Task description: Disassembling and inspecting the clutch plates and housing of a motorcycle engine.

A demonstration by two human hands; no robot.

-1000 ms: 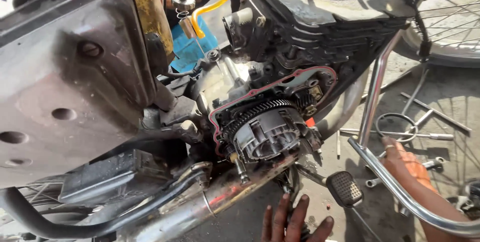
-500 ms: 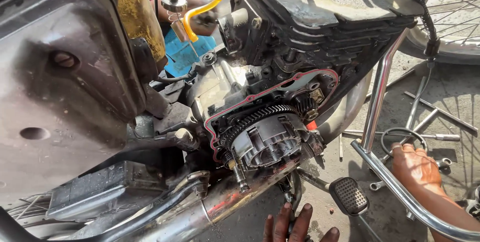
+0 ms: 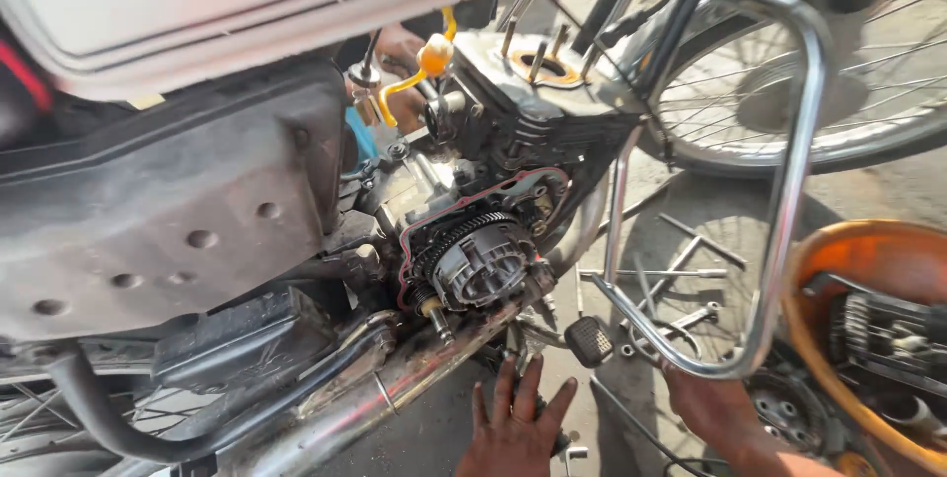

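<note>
The clutch assembly (image 3: 480, 265) sits in the engine's (image 3: 513, 156) open side, above the exhaust pipe (image 3: 395, 383). The left hand (image 3: 513, 428) lies below it; the right hand (image 3: 715, 408) lies under the crash guard (image 3: 789, 181), left of the tub (image 3: 868, 270).

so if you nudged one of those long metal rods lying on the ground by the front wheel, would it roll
Probably yes. The long metal rods look thin, round and straight, so one likely rolls sideways until it meets a neighbour, since several lie crossed. They look like stiff steel, unlikely to flex. The oily look of the engine suggests they may be slippery.
</note>
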